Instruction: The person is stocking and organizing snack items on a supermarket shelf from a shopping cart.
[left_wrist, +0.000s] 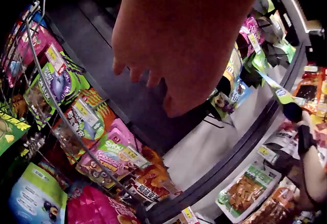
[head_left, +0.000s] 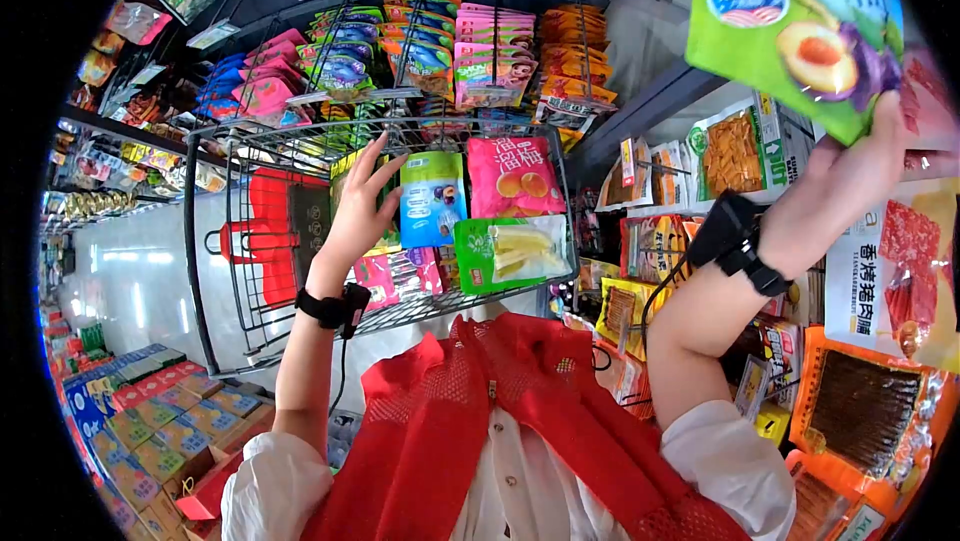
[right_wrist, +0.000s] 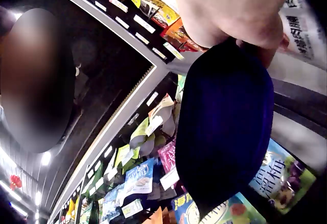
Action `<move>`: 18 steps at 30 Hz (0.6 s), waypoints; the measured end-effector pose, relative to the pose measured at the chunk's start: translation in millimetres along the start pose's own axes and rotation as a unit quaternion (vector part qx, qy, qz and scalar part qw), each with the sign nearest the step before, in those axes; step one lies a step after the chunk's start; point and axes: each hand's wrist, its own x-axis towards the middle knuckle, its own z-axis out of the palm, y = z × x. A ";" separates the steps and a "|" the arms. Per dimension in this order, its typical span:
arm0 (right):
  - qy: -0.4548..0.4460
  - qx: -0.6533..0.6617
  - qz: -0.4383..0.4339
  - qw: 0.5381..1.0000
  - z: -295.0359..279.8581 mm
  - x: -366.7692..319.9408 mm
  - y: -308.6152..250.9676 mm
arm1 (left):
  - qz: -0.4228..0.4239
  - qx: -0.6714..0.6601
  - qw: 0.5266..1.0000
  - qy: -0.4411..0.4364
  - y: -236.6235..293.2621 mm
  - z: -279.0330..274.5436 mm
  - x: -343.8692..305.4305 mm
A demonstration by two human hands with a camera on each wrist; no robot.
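My right hand (head_left: 835,181) grips a green and blue pouch of dried plums (head_left: 800,31) by its lower edge, raised at the upper right. In the right wrist view the dark underside of this pouch (right_wrist: 225,122) hangs below the hand. Over the shopping cart (head_left: 195,241), my left hand (head_left: 355,211) has its fingers spread and holds nothing. Beside it in the cart lie a blue plum pouch (head_left: 433,199), a pink bag with orange fruit (head_left: 515,176) and a green bag with pale strips (head_left: 510,256). From the left wrist, the left hand (left_wrist: 173,45) shows as a dark shape.
Hanging snack packets (head_left: 495,51) line the shelf behind the cart. More packets, including an orange bag of dark meat strips (head_left: 865,401), fill the rack at the right. A red item (head_left: 265,241) sits in the cart's left part. Stacked boxes (head_left: 160,431) stand at lower left.
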 end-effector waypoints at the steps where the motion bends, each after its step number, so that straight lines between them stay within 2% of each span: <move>1: 0.001 0.003 0.015 1.000 -4.2 -11.7 0.5 | -0.003 -0.026 1.000 -0.002 5.6 -2.5 -0.2; 2: -0.008 -0.021 0.013 1.000 -6.4 -27.4 -1.9 | 0.000 -0.027 1.000 -0.001 9.8 -4.9 -0.2; 3: 0.019 -0.017 0.072 0.997 -10.1 -44.6 -1.8 | -0.002 -0.064 0.998 0.000 13.8 -6.4 0.3; 6: -0.004 -0.004 0.182 0.983 -28.4 -98.5 10.5 | 0.021 -0.173 0.985 -0.005 23.7 -7.5 -1.7; 7: 0.006 -0.011 0.230 0.973 -34.0 -121.3 16.7 | -0.028 -0.301 0.952 -0.046 27.4 -4.2 -5.6; 8: -0.003 -0.003 0.275 0.961 -36.0 -148.2 19.8 | -0.073 -0.423 0.899 -0.084 30.6 -3.0 -11.7; 10: -0.020 -0.067 0.327 0.942 -38.2 -202.3 24.3 | -0.168 -0.600 0.765 -0.160 44.1 -11.2 -22.5; 11: -0.062 -0.051 0.343 0.936 -36.0 -230.9 18.5 | -0.186 -0.678 0.691 -0.169 35.7 -5.6 -33.9; 12: -0.118 -0.040 0.337 0.933 -40.9 -253.9 21.4 | -0.173 -0.700 0.670 -0.174 35.3 -8.9 -41.9; 14: -0.105 -0.001 0.393 0.913 -40.4 -291.3 17.6 | -0.190 -0.774 0.578 -0.178 27.0 -16.8 -62.7; 16: -0.167 -0.006 0.415 0.894 -45.1 -307.4 13.3 | -0.187 -0.780 0.564 -0.196 23.1 -32.0 -79.0; 17: -0.166 -0.005 0.414 0.895 -43.3 -315.2 7.9 | -0.170 -0.792 0.549 -0.205 15.1 -36.9 -89.6; 18: -0.212 -0.049 0.406 0.888 -42.8 -320.5 3.0 | -0.154 -0.804 0.533 -0.214 6.4 -37.4 -99.8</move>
